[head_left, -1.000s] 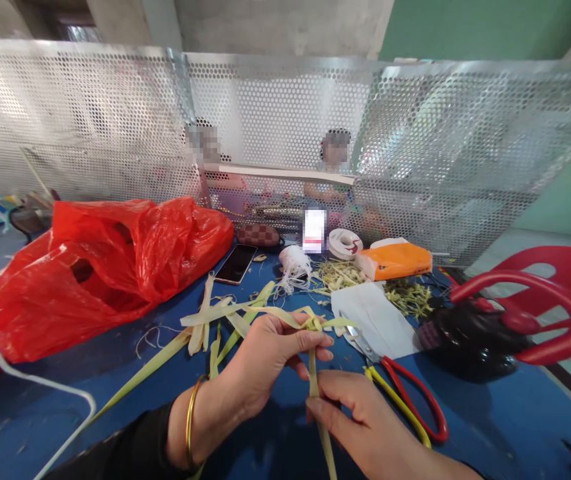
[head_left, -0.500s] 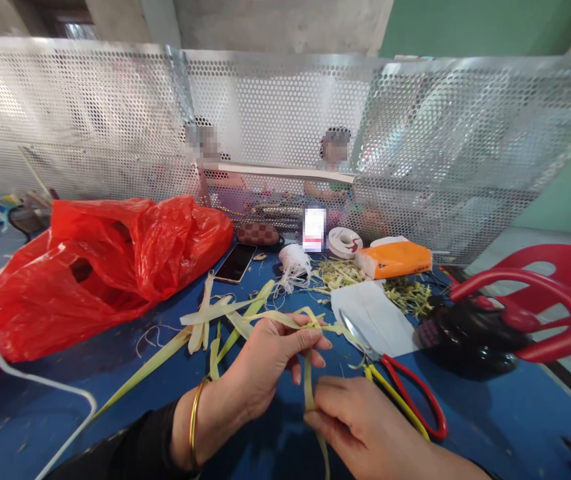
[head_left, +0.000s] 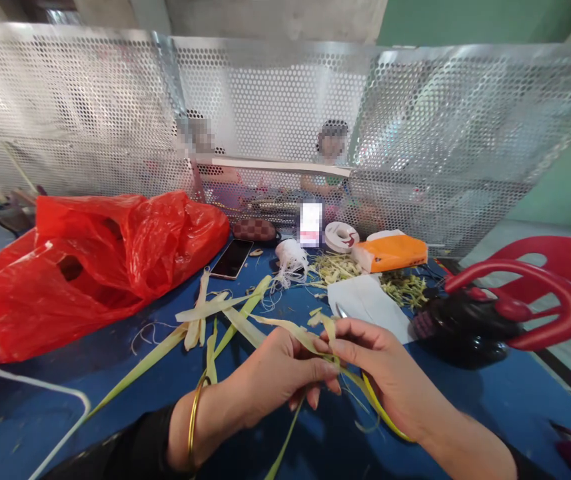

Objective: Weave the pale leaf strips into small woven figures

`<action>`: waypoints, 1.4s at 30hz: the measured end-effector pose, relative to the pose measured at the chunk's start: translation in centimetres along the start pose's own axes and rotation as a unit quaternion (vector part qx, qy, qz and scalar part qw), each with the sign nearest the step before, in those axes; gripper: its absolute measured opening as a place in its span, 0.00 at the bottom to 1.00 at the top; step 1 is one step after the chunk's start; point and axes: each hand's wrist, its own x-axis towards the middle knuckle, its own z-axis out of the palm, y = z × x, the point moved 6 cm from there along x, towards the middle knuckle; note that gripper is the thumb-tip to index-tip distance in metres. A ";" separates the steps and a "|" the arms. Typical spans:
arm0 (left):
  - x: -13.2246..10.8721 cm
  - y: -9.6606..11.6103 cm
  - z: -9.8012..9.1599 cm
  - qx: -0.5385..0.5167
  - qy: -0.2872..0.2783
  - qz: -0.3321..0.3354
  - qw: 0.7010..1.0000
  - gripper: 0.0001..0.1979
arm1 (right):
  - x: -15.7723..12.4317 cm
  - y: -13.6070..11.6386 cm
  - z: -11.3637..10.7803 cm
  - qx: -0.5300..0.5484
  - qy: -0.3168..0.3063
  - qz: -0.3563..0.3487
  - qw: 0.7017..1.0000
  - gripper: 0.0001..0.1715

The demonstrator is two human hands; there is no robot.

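Observation:
My left hand (head_left: 280, 373), a gold bangle at its wrist, pinches pale green leaf strips (head_left: 290, 328) between thumb and fingers. One strip runs off to the upper left, and another strip end (head_left: 285, 440) hangs below the fingers. My right hand (head_left: 390, 367) meets it at the fingertips, its thumb and index finger closed on a folded leaf strip (head_left: 329, 329) where the strips cross. Scissors with a yellow handle (head_left: 385, 417) lie partly under my right hand, which hides most of them. More flat leaf strips (head_left: 212, 310) lie crossed on the blue table (head_left: 165, 393) to the left.
A red plastic bag (head_left: 95, 260) fills the back left, with a white cable (head_left: 40, 387) before it. Behind stand a phone (head_left: 232, 259), white thread (head_left: 292, 259), a tape roll (head_left: 342, 237), an orange tissue pack (head_left: 390, 252) and a perforated metal screen (head_left: 265, 100). A black pot with red handle (head_left: 470, 327) sits right.
My right hand has left the hanging strip and risen to my left fingertips, now gripping the strip there. It covers the scissors' red handle. The hanging strip now slants to the lower left.

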 end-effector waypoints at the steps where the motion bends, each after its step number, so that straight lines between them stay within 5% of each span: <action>1: 0.1 -0.1 0.1 0.007 -0.008 -0.002 1.000 0.09 | 0.0 0.2 -0.2 0.011 0.015 -0.005 1.000 0.12; 16: 0.2 -1.4 0.8 0.004 -0.051 -0.045 0.998 0.09 | -0.1 0.2 -1.0 -0.044 0.109 -0.051 0.992 0.17; 21: 0.1 -0.9 0.7 0.003 -0.027 -0.033 0.999 0.16 | 0.0 0.5 -0.7 -0.054 0.093 -0.042 0.993 0.17; 31: 0.7 -2.1 0.4 -0.016 0.017 -0.020 1.000 0.09 | 0.2 0.0 -0.7 -0.156 0.073 -0.068 0.983 0.17; 36: 0.6 -0.6 -1.1 -0.030 0.084 0.002 0.996 0.11 | -0.5 -1.6 -0.9 -0.353 0.013 -0.074 0.933 0.13; 42: 0.4 0.0 -1.9 -0.041 0.112 0.014 0.993 0.13 | -1.2 -3.2 -0.8 -0.518 0.030 -0.145 0.842 0.18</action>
